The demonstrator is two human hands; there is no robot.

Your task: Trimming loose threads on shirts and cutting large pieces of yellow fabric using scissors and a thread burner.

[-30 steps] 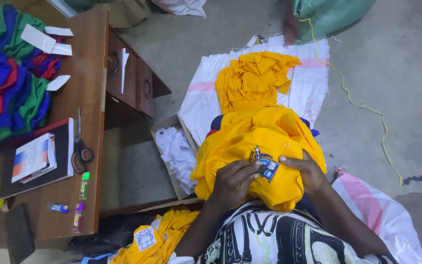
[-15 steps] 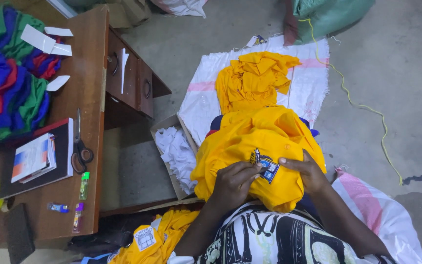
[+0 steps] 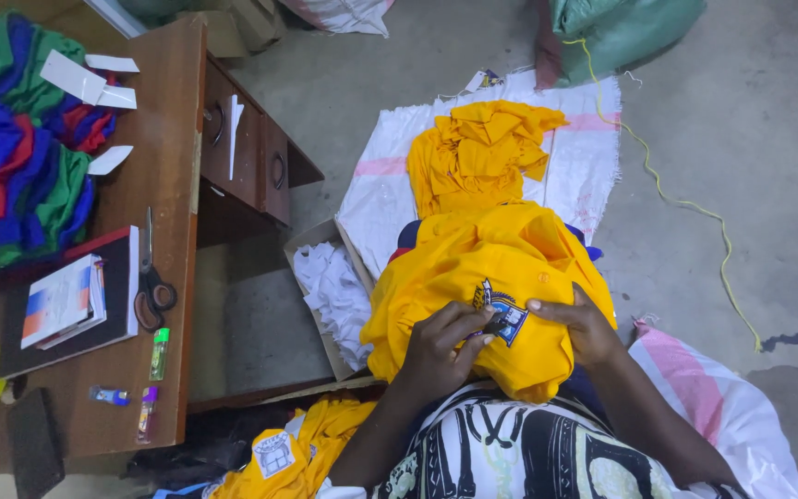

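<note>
A yellow garment (image 3: 473, 277) lies bunched on my lap, with a blue and white badge (image 3: 502, 316) sewn on it. My left hand (image 3: 441, 351) pinches the fabric at the badge's left edge. My right hand (image 3: 579, 323) presses on the garment at the badge's right side, fingers pointing left. A pile of more yellow garments (image 3: 477, 152) rests beyond on a white woven sack (image 3: 584, 166) spread on the floor.
A wooden desk (image 3: 177, 185) at left carries scissors (image 3: 150, 286), a book (image 3: 62, 300), small tubes and coloured cloth (image 3: 11, 157). A cardboard box of white scraps (image 3: 330, 286) stands between desk and lap. More yellow garments (image 3: 297, 453) lie below; a green sack (image 3: 621, 28) sits at top.
My left hand's fingers have shifted slightly toward the badge. Everything else stays as it was.
</note>
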